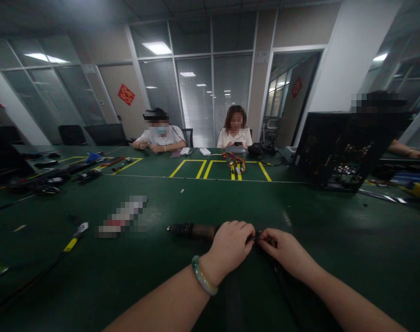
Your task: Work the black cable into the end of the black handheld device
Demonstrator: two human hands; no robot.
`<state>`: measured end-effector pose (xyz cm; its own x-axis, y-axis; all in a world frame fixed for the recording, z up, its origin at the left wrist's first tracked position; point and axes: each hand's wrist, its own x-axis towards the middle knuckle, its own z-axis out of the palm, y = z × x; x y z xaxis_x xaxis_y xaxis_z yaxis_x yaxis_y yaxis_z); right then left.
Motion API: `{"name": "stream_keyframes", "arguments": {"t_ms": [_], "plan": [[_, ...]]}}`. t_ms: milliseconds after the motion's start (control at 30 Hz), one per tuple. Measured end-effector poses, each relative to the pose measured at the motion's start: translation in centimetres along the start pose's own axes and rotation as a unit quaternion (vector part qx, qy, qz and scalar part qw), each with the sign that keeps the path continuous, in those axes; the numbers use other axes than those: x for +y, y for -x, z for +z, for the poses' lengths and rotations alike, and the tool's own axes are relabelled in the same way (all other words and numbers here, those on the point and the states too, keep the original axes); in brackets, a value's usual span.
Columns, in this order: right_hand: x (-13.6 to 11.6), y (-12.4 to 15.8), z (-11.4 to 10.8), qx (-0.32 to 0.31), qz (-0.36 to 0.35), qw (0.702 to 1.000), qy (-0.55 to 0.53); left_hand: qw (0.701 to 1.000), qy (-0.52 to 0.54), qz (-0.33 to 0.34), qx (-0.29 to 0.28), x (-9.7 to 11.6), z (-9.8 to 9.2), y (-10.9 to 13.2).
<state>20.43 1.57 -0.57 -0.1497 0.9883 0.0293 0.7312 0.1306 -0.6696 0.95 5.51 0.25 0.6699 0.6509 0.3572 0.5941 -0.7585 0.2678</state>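
Note:
A dark corded electric screwdriver (199,232) lies on the green tabletop, its metal tip pointing left. My left hand (233,242), with a jade-like bangle (203,276) at the wrist, is wrapped over its rear half from above. Close to those fingertips, my right hand (282,249) is closed in a pinch at the tool's back end. What the pinch holds is too small and covered to make out. From that end a black cable (282,283) runs down toward me, partly under my right forearm.
A pixelated pale strip (125,216) lies left of the tool, near a cable with a yellow band (70,244). Further left are several dark tools (50,177). A black computer case (344,152) stands at right. Coloured wires (235,161) lie toward two seated people across the table.

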Motion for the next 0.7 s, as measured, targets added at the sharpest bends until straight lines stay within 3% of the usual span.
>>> {"name": "stream_keyframes", "arguments": {"t_ms": [700], "plan": [[0.04,-0.15,-0.07,-0.002,0.006,1.0,0.023,1.0,-0.017,-0.005,0.004,0.08,-0.06,-0.03]]}}
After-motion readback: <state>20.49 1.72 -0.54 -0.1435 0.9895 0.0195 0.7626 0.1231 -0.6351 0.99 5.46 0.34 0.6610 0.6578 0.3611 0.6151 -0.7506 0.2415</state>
